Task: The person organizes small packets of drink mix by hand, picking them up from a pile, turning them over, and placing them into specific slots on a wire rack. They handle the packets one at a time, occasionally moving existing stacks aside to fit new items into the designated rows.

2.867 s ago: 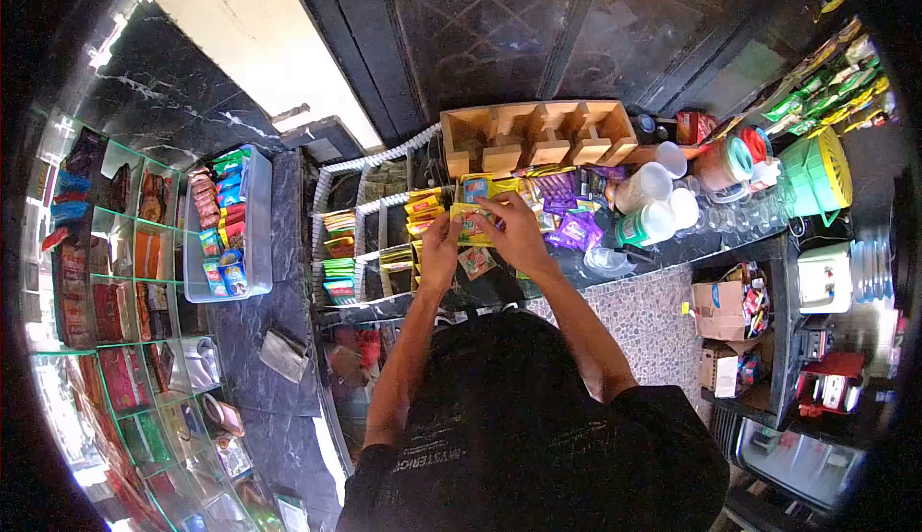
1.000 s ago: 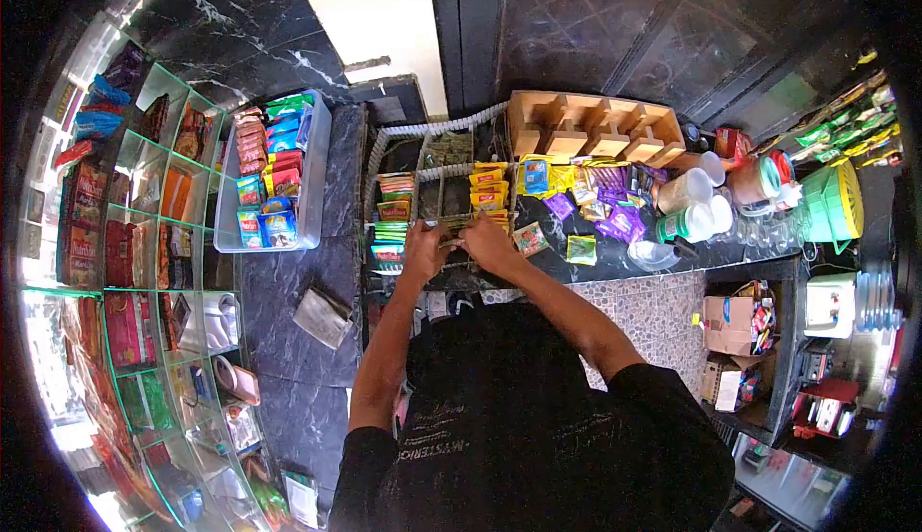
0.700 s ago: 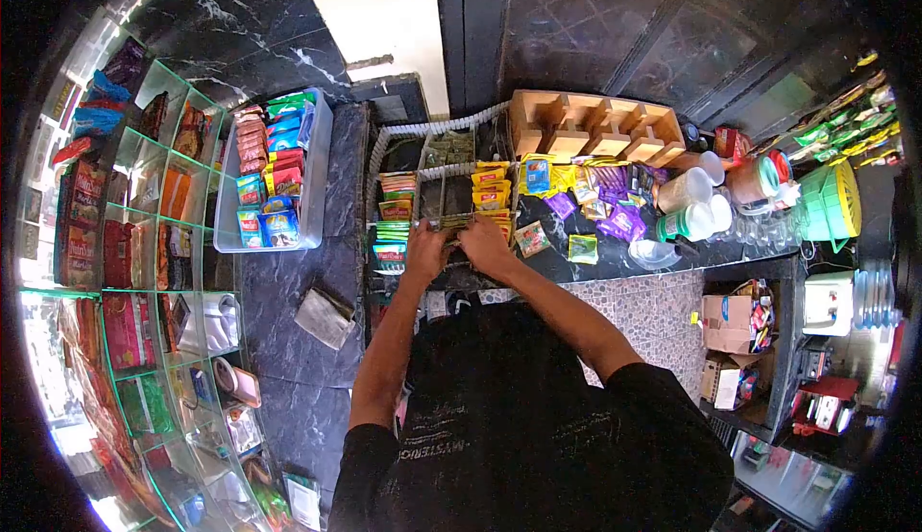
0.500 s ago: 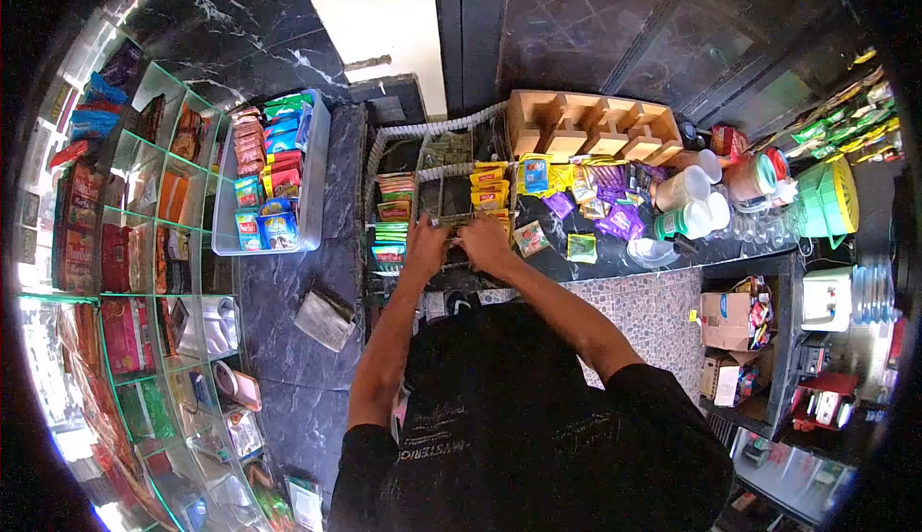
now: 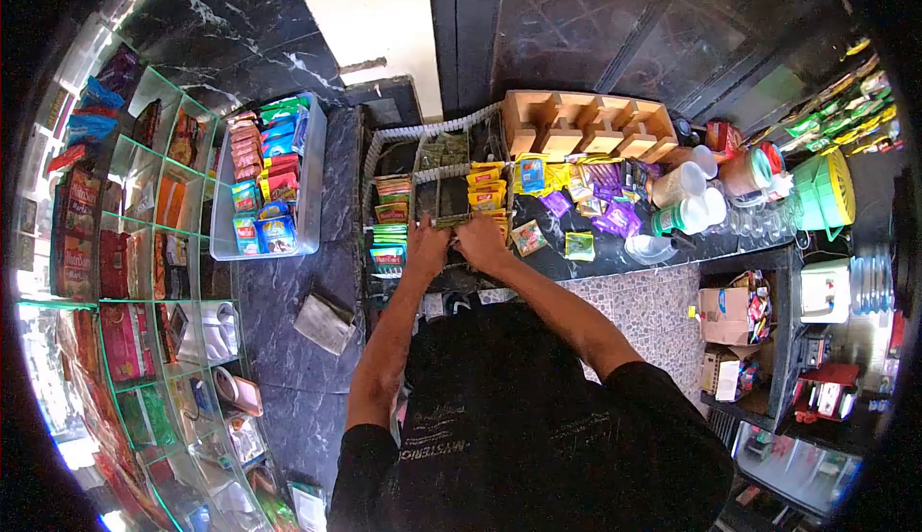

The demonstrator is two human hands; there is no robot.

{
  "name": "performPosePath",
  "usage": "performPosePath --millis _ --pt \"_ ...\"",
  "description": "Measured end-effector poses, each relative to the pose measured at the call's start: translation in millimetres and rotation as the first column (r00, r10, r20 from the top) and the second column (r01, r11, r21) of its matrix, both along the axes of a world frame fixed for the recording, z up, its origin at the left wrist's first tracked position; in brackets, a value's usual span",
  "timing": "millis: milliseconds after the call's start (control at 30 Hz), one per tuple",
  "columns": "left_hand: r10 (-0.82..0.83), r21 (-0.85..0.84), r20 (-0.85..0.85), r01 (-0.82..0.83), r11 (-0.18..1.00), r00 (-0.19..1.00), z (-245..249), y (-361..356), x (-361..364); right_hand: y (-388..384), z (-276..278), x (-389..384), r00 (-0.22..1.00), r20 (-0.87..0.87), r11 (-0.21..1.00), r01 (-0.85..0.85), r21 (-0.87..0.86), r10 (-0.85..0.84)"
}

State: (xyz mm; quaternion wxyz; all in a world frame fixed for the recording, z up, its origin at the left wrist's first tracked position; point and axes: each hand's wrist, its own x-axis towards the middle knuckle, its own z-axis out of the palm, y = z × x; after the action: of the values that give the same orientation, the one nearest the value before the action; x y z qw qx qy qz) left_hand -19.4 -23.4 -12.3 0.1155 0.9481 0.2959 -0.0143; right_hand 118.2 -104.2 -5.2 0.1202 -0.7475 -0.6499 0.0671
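A divided display rack (image 5: 461, 127) with pale ridged edges stands on the black counter in front of me. My left hand (image 5: 428, 248) is closed at the near end of its middle column, and my right hand (image 5: 480, 242) is closed just beside it. Between them a thin cross strip (image 5: 451, 221) spans the column, with the fingertips of both hands on it. Green sachets (image 5: 388, 246) fill the compartment left of my left hand. Yellow sachets (image 5: 487, 188) are stacked beyond my right hand. Both thumbs point inward; the undersides of the fingers are hidden.
At left stands a clear plastic bin (image 5: 315, 229) of colourful sachets, with a folded cloth (image 5: 325, 323) nearer me. A wooden divided box (image 5: 588, 114) lies at the back right. Purple sachets (image 5: 619, 219), jars (image 5: 680, 183) and a green bucket (image 5: 824, 196) line the right.
Both hands stay at the strip with only slight finger movement. The whole view has shifted very slightly; the sachets keep their places.
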Motion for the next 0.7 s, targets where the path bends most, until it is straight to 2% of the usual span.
performPosePath --millis 33,100,200,267,333,433,467,500,533,567,633,667,700 --pt "0.001 -0.021 -0.014 -0.001 1.000 1.000 8.9 -2.1 -0.6 -1.0 3.8 -1.2 1.000 -0.002 1.000 -0.008 -0.003 0.008" --pt "0.006 0.011 -0.025 -0.006 1.000 1.000 11.7 -2.9 0.9 -4.2 6.7 -0.8 0.999 0.021 0.989 -0.043 0.143 0.040" --pt "0.001 0.072 -0.027 0.001 0.997 1.000 -2.5 -3.0 2.0 -3.8 5.4 0.5 0.997 -0.072 0.999 -0.022 0.032 0.024" --pt "0.008 0.102 -0.017 -0.007 0.995 1.000 -21.3 0.6 2.5 -2.4 2.1 0.9 0.997 -0.070 1.000 -0.018 0.000 0.018" --pt "0.024 0.052 -0.092 -0.019 0.998 0.995 -28.5 2.2 2.7 -1.3 5.1 2.2 0.998 -0.066 0.999 -0.017 -0.033 0.015" --pt "-0.006 0.010 -0.035 0.006 1.000 0.999 -33.0 0.5 -8.3 -8.7 10.9 9.0 0.991 -0.134 1.000 -0.015 -0.021 0.012" --pt "-0.004 0.008 -0.039 0.004 1.000 0.999 -33.6 0.8 -11.5 -10.0 13.2 12.6 0.959 -0.282 0.998 0.052 0.044 -0.038" --pt "0.028 -0.034 0.079 -0.026 0.999 0.997 -35.7 1.4 -12.7 -10.9 13.8 17.8 0.901 -0.426 0.987 0.130 0.098 -0.077" --pt "0.066 -0.079 0.196 -0.051 0.996 0.978 -37.6 2.2 -12.2 -9.6 15.0 25.0 0.884 -0.462 0.992 0.105 0.064 -0.063" --pt "0.066 -0.079 0.197 -0.052 0.996 0.978 -39.0 4.2 -10.9 -10.9 16.3 30.4 0.885 -0.461 0.992 0.104 0.065 -0.063" --pt "0.241 -0.296 0.175 -0.182 0.938 0.955 -16.6 5.8 -7.0 -14.5 24.1 38.8 0.799 -0.583 0.970 0.232 0.077 -0.145" --pt "0.239 -0.296 0.175 -0.180 0.938 0.955 -9.3 7.5 -7.3 -14.1 25.3 45.1 0.799 -0.583 0.969 0.233 0.077 -0.146" --pt "0.181 -0.294 0.252 -0.103 0.950 0.951 -5.5 9.8 -9.3 -13.1 23.9 53.1 0.770 -0.618 0.961 0.265 0.082 -0.159"
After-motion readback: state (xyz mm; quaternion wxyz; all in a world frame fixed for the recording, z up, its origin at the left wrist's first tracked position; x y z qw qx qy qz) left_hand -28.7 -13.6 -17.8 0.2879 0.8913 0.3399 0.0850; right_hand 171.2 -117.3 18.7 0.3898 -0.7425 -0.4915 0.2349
